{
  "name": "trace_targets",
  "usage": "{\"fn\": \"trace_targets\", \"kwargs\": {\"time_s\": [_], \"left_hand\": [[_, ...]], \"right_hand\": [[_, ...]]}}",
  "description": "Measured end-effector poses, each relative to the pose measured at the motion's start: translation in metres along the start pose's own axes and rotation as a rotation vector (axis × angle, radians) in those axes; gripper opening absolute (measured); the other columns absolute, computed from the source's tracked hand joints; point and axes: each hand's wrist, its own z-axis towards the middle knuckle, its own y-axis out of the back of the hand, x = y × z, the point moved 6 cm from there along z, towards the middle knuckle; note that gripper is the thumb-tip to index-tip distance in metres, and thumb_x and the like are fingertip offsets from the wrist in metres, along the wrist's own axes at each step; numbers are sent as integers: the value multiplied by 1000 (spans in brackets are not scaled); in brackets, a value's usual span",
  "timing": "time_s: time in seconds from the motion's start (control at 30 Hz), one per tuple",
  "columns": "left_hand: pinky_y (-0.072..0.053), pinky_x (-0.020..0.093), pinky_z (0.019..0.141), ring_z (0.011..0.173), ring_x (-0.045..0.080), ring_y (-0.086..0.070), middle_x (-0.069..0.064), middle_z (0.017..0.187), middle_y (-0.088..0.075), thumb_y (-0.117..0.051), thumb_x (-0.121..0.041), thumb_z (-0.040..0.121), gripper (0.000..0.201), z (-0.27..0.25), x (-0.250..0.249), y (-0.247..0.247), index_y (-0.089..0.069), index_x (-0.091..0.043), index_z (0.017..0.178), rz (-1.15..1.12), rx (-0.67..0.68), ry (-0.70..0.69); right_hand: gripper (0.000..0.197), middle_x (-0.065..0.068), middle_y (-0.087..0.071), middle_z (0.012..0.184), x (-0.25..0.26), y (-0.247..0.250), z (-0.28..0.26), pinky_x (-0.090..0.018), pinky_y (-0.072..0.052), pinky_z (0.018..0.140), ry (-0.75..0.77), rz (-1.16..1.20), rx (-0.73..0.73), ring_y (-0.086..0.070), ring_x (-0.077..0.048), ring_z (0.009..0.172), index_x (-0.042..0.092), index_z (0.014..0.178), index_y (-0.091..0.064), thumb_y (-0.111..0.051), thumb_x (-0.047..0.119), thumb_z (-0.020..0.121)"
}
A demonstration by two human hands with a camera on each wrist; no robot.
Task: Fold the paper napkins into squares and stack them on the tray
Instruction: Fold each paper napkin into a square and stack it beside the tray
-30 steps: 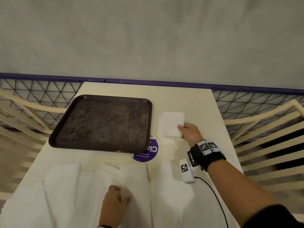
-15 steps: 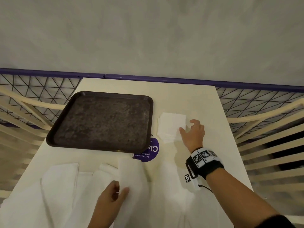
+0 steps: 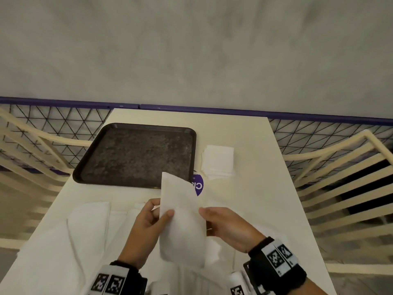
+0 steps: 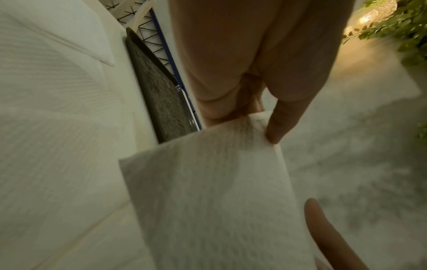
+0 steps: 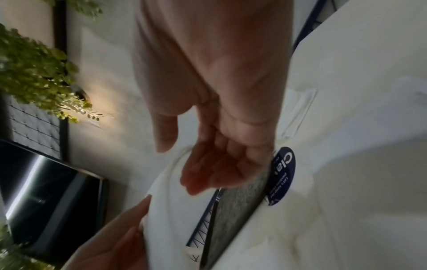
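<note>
Above the near edge of the table (image 3: 244, 133), my left hand (image 3: 146, 226) pinches a white napkin (image 3: 180, 220) between thumb and fingers on its left edge, while my right hand (image 3: 229, 228) takes its right edge, the thumb on top and the fingers behind. The napkin hangs lifted and long, its far corner over the near rim of the dark tray (image 3: 136, 155), which sits at the table's far left. Folded squares (image 3: 218, 161) lie stacked just right of the tray; more napkins (image 3: 63, 248) cover the near edge.
</note>
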Motion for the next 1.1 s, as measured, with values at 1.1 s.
{"fn": "trace_targets", "kwargs": {"time_s": [1.1], "left_hand": [[-50, 32, 78, 88, 23, -63, 12, 100, -69, -33, -31, 99, 33, -34, -22, -21, -61, -17, 106, -94, 103, 20]], "right_hand": [[45, -8, -53, 84, 39, 3, -58, -32, -33, 69, 470, -293, -172, -43, -23, 77, 28, 62, -54, -35, -2, 90]]}}
